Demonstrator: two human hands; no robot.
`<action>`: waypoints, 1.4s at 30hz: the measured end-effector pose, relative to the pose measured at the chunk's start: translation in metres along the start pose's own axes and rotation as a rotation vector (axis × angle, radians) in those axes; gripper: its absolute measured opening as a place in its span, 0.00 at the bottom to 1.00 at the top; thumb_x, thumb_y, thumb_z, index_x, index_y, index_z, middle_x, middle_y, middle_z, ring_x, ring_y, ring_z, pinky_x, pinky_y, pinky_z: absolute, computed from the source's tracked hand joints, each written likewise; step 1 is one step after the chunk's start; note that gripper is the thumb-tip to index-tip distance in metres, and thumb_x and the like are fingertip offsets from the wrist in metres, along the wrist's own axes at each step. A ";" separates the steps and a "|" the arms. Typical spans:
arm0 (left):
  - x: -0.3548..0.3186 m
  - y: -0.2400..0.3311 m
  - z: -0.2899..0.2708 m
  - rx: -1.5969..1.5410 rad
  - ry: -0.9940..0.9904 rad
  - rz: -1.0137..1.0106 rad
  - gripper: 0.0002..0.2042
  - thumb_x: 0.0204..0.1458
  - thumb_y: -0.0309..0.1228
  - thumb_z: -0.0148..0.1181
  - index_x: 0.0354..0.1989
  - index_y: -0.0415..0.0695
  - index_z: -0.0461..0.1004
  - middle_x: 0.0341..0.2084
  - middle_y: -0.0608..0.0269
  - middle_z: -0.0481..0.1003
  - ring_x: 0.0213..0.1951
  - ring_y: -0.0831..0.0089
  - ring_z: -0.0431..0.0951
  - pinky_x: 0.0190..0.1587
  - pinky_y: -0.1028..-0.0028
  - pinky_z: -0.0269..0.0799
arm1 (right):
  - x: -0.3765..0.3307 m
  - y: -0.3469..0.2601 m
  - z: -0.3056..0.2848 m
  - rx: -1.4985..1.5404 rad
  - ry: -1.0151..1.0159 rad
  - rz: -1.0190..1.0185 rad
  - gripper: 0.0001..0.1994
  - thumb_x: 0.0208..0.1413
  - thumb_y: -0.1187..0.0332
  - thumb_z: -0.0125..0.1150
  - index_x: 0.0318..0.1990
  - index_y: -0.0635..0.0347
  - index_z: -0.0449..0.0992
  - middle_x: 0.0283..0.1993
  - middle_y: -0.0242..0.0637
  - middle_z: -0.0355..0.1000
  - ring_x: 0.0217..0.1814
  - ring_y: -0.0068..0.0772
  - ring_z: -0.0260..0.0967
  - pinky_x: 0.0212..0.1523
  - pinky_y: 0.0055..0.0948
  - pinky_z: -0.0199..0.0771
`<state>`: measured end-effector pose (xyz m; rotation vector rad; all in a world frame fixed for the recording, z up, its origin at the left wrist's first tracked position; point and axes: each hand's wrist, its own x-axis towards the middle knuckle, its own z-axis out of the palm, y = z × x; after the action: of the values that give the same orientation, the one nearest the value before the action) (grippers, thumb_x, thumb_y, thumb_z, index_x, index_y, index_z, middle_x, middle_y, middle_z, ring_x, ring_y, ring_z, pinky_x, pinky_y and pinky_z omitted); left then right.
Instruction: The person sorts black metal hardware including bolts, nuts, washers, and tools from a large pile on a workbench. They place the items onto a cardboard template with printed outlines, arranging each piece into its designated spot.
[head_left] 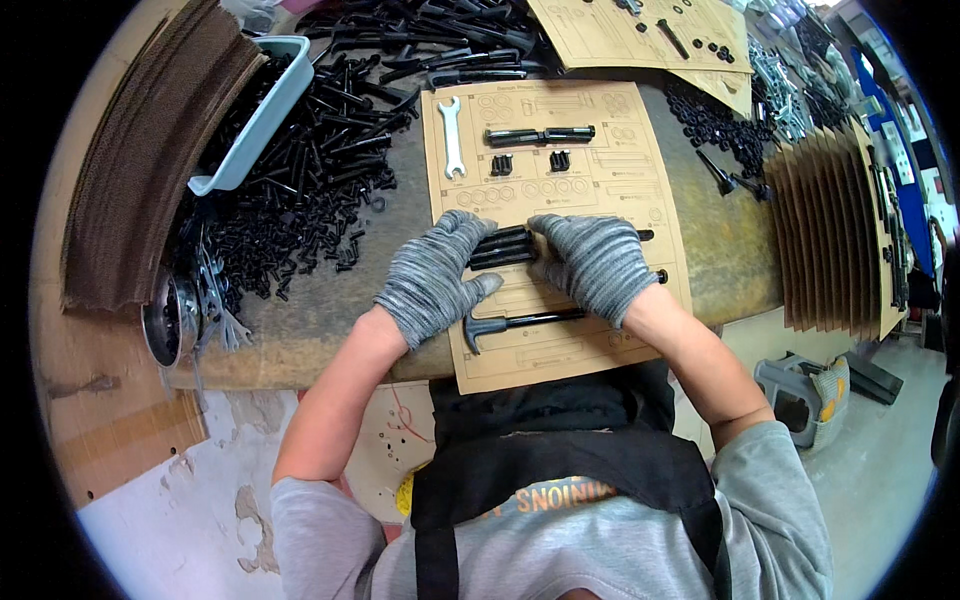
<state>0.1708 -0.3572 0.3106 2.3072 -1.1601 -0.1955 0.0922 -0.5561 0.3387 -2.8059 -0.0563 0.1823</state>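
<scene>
Over the middle of a printed brown cardboard sheet point(560, 368), a short row of black bolts point(502, 252) lies side by side between my hands. My left hand point(436, 278), in a grey knit glove, pinches them at their left ends, its thumb below. My right hand point(597, 262), gloved alike, closes on their right ends and hides part of them. Nearer to me on the sheet is a black hammer-shaped tool point(487, 327), its handle running under my right hand. Above my hands are a silver open-ended wrench point(453, 140), a pair of long black rods point(540, 134) and two small black clusters point(560, 160).
Loose black bolts and screws point(310, 180) are heaped on the left around a pale blue tray point(260, 115). Stacked brown cardboard point(150, 150) stands at far left. Black nuts point(720, 125) lie at the right, near upright cardboard sheets point(825, 230). Another parts sheet point(640, 40) lies behind.
</scene>
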 end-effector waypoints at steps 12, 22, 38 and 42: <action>0.006 0.018 -0.014 -0.077 -0.051 -0.097 0.27 0.42 0.38 0.67 0.52 0.45 0.68 0.45 0.51 0.70 0.45 0.54 0.75 0.48 0.62 0.72 | 0.019 0.037 -0.063 0.077 0.051 -0.140 0.13 0.52 0.56 0.57 0.37 0.54 0.76 0.31 0.46 0.75 0.35 0.51 0.75 0.38 0.43 0.74; 0.004 -0.042 0.010 -0.160 0.544 -0.289 0.06 0.49 0.27 0.60 0.33 0.38 0.77 0.28 0.56 0.77 0.33 0.64 0.77 0.39 0.68 0.72 | 0.146 0.259 -0.152 -0.188 0.483 0.465 0.12 0.47 0.63 0.59 0.38 0.56 0.79 0.37 0.49 0.76 0.42 0.49 0.74 0.44 0.40 0.73; 0.006 -0.046 0.004 -0.073 0.499 -0.256 0.06 0.48 0.28 0.61 0.34 0.42 0.78 0.26 0.56 0.76 0.29 0.62 0.77 0.35 0.67 0.72 | 0.320 0.204 -0.164 -0.198 0.316 0.507 0.19 0.47 0.60 0.56 0.43 0.62 0.79 0.46 0.51 0.75 0.50 0.48 0.73 0.51 0.40 0.73; 0.008 -0.045 0.003 -0.085 0.472 -0.299 0.07 0.49 0.29 0.61 0.34 0.40 0.77 0.28 0.55 0.77 0.30 0.61 0.77 0.36 0.67 0.73 | 0.314 0.207 -0.184 -0.003 0.095 0.583 0.20 0.46 0.56 0.59 0.39 0.62 0.80 0.40 0.48 0.77 0.39 0.43 0.76 0.41 0.39 0.76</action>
<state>0.2066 -0.3427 0.2850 2.2710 -0.5618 0.1826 0.4313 -0.7916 0.4068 -2.7498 0.7850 0.1804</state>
